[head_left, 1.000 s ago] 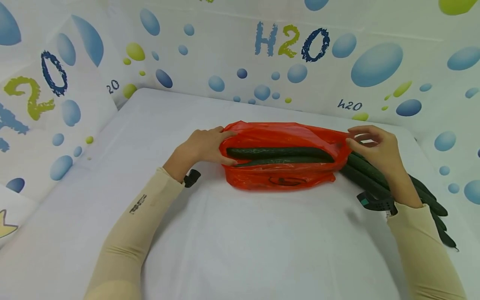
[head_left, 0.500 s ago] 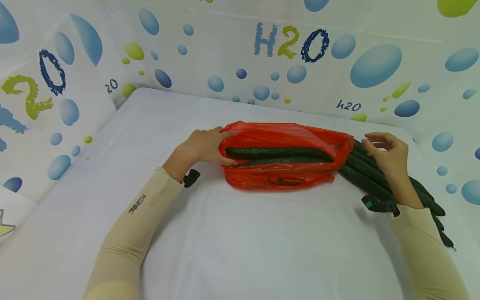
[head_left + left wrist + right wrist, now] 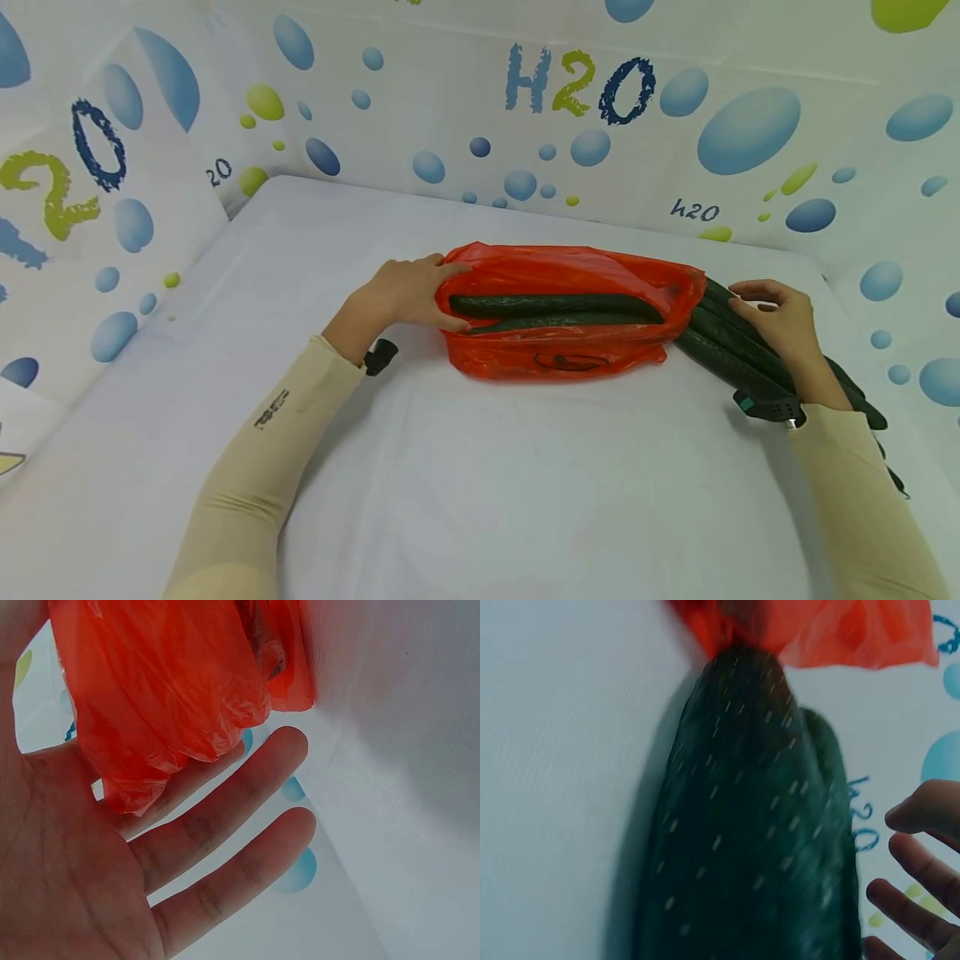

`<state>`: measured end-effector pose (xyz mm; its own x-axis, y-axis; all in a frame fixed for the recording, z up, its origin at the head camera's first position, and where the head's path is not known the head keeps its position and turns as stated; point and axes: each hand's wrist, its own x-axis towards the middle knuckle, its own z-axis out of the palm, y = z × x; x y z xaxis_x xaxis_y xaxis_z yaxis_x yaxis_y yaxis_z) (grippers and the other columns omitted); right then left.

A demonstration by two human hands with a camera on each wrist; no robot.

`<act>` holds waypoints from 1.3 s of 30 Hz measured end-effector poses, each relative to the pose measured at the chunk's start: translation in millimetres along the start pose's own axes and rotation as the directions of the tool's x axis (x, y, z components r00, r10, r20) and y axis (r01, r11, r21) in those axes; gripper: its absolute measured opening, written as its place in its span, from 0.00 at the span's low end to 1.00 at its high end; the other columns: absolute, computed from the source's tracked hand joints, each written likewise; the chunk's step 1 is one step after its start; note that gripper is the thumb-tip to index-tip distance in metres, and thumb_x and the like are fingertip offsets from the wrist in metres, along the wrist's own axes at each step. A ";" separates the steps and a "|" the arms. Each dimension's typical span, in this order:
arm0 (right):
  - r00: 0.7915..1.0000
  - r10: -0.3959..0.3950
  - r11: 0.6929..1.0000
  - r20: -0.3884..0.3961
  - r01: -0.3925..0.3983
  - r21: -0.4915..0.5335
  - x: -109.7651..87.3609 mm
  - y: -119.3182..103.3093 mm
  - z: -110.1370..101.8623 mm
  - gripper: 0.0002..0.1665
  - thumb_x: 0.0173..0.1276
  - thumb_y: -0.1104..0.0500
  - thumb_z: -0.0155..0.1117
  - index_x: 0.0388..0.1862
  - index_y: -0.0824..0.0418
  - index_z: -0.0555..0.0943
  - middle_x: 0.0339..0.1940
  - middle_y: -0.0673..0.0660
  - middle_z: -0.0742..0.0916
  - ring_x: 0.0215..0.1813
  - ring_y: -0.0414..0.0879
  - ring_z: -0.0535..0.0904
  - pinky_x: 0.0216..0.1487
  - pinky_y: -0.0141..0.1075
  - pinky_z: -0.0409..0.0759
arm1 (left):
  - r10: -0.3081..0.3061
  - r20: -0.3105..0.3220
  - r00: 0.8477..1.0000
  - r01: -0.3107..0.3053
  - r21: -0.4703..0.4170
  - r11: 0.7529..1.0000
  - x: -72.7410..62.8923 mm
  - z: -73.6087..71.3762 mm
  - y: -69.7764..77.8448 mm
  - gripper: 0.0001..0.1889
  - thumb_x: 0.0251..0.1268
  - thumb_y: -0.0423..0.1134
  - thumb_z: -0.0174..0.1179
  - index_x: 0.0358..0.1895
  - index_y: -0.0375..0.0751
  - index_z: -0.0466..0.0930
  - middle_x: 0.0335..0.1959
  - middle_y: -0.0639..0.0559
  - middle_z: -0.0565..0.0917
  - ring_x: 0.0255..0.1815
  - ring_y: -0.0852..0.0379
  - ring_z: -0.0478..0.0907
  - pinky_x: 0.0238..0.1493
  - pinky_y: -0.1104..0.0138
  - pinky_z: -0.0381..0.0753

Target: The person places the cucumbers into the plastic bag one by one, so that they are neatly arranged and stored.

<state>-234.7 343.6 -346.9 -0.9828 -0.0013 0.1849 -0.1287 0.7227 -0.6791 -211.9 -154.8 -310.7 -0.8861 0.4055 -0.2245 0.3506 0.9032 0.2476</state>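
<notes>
In the head view, a red plastic bag (image 3: 555, 267) lies on its side with its slit-like opening facing the camera. Two cucumbers (image 3: 555, 306) show inside it. My left hand (image 3: 408, 292) is at the bag's left end, index finger and thumb spread across its edge. The left wrist view shows the red film (image 3: 165, 682) against straight, parted fingers (image 3: 240, 877). Over a pile of several cucumbers (image 3: 731, 354) to the bag's right hovers my right hand (image 3: 783, 321), fingers slightly bent. In the right wrist view its fingertips (image 3: 911, 900) are beside a cucumber (image 3: 727, 825), holding nothing.
A white cloth (image 3: 540, 483) covers the table. Behind and to the left stands a white backdrop (image 3: 420, 100) with blue and green drops. The cucumber pile touches the bag's right end and runs toward the right front, partly under my right forearm (image 3: 862, 492).
My right hand has let go of the bag's right edge, moved right and come down over the cucumber pile. My left hand has stayed on the bag.
</notes>
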 end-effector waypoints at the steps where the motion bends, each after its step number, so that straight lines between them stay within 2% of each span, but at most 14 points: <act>1: 1.000 0.013 1.000 0.012 -0.013 -0.023 0.0 2.0 -0.6 0.24 0.71 0.53 0.61 0.56 0.71 0.77 0.38 0.26 0.75 0.44 0.26 0.71 0.47 0.24 0.69 | 0.000 -0.001 1.000 0.000 0.000 1.000 0.1 0.0 -0.2 0.48 0.53 0.65 0.64 0.76 0.52 0.57 0.71 0.40 0.65 0.64 0.42 0.70 0.59 0.43 0.73; 6: 0.991 0.112 0.991 0.079 -0.106 -0.080 1.4 12.6 -3.7 0.29 0.71 0.50 0.60 0.60 0.70 0.74 0.43 0.33 0.73 0.44 0.27 0.68 0.38 0.19 0.69 | 0.004 -0.004 1.000 -0.004 -0.007 1.000 0.2 0.6 -1.0 0.48 0.53 0.65 0.64 0.76 0.52 0.57 0.70 0.39 0.65 0.64 0.42 0.70 0.59 0.43 0.74; 9: 0.977 0.171 0.983 0.124 -0.161 -0.091 4.6 17.6 -6.2 0.33 0.71 0.47 0.58 0.64 0.69 0.71 0.48 0.42 0.78 0.44 0.29 0.71 0.37 0.20 0.69 | 0.006 -0.004 1.000 -0.006 -0.007 1.000 -0.5 0.6 -1.1 0.48 0.53 0.65 0.64 0.76 0.52 0.57 0.71 0.39 0.65 0.65 0.42 0.70 0.60 0.43 0.73; 10: 0.971 0.192 0.980 0.146 -0.180 -0.089 5.5 18.4 -6.9 0.34 0.71 0.46 0.57 0.66 0.69 0.70 0.51 0.48 0.79 0.46 0.34 0.73 0.39 0.23 0.71 | 0.007 -0.004 1.000 -0.007 -0.005 1.000 -0.7 0.7 -1.1 0.48 0.53 0.65 0.64 0.76 0.52 0.57 0.71 0.39 0.65 0.65 0.41 0.70 0.59 0.43 0.73; 12: 0.957 0.219 0.975 0.193 -0.207 -0.079 7.7 18.5 -8.2 0.36 0.73 0.45 0.54 0.69 0.70 0.66 0.61 0.63 0.78 0.55 0.49 0.75 0.49 0.34 0.75 | 0.008 -0.005 1.000 -0.008 -0.001 1.000 -0.8 1.2 -1.3 0.48 0.53 0.65 0.64 0.76 0.52 0.57 0.71 0.39 0.65 0.64 0.41 0.70 0.59 0.43 0.73; 14: 0.936 0.258 0.966 0.241 -0.247 -0.076 10.4 18.3 -8.8 0.38 0.74 0.45 0.50 0.71 0.72 0.62 0.67 0.75 0.71 0.62 0.64 0.69 0.57 0.48 0.73 | 0.008 -0.005 1.000 -0.008 0.000 1.000 -0.8 1.5 -1.3 0.48 0.53 0.65 0.64 0.76 0.52 0.57 0.70 0.39 0.65 0.64 0.41 0.70 0.59 0.43 0.73; 16: 0.915 0.288 0.958 0.283 -0.277 -0.080 12.8 17.5 -9.9 0.40 0.75 0.44 0.46 0.72 0.74 0.59 0.69 0.80 0.65 0.66 0.71 0.64 0.61 0.59 0.67 | 0.010 -0.005 1.000 -0.010 -0.001 1.000 -0.7 1.6 -1.2 0.48 0.53 0.65 0.64 0.76 0.52 0.57 0.70 0.39 0.66 0.64 0.41 0.70 0.59 0.43 0.73; 20: 0.892 0.307 0.951 0.331 -0.279 -0.132 17.2 19.1 -13.9 0.40 0.76 0.44 0.43 0.72 0.75 0.57 0.69 0.82 0.62 0.64 0.72 0.64 0.62 0.60 0.65 | 0.010 -0.001 1.000 -0.010 -0.005 1.000 -0.8 1.4 -0.4 0.48 0.53 0.65 0.64 0.76 0.51 0.57 0.71 0.39 0.65 0.65 0.41 0.70 0.60 0.43 0.73; 27: 0.858 0.276 0.959 0.433 -0.216 -0.182 21.5 26.0 -23.0 0.43 0.77 0.41 0.44 0.74 0.73 0.53 0.69 0.84 0.58 0.66 0.76 0.61 0.64 0.65 0.62 | 0.003 -0.005 1.000 -0.003 0.005 1.000 -1.0 1.2 -1.5 0.48 0.53 0.66 0.64 0.76 0.51 0.57 0.69 0.40 0.66 0.63 0.43 0.71 0.58 0.44 0.75; 30: 0.848 0.256 0.963 0.463 -0.180 -0.203 22.6 27.4 -25.0 0.43 0.78 0.42 0.42 0.72 0.78 0.53 0.68 0.85 0.59 0.66 0.77 0.61 0.64 0.66 0.61 | 0.003 -0.008 1.000 -0.003 0.008 1.000 -1.7 1.0 -1.9 0.49 0.53 0.66 0.63 0.77 0.52 0.56 0.70 0.39 0.66 0.63 0.42 0.71 0.59 0.44 0.74; 33: 0.853 0.222 0.966 0.473 -0.128 -0.223 21.6 29.8 -26.5 0.42 0.79 0.44 0.40 0.70 0.82 0.54 0.65 0.86 0.62 0.65 0.77 0.61 0.64 0.66 0.61 | 0.014 -0.006 1.000 -0.014 0.002 1.000 -1.2 1.4 -1.3 0.49 0.53 0.66 0.63 0.77 0.52 0.55 0.70 0.39 0.66 0.64 0.42 0.71 0.59 0.44 0.74; 39: 0.905 0.120 0.975 0.408 -0.030 -0.219 17.6 33.0 -24.5 0.36 0.79 0.50 0.45 0.66 0.82 0.60 0.61 0.86 0.68 0.61 0.78 0.66 0.57 0.65 0.67 | 0.011 -0.002 1.000 -0.011 -0.007 1.000 -1.5 1.8 -1.5 0.48 0.53 0.65 0.64 0.76 0.52 0.56 0.71 0.40 0.65 0.65 0.43 0.70 0.60 0.44 0.73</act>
<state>-253.0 384.4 -348.6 -0.9590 -0.1970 -0.2039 -0.0668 0.8560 -0.5127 -210.5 -156.5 -312.4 -0.8826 0.4154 -0.2202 0.3583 0.8975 0.2571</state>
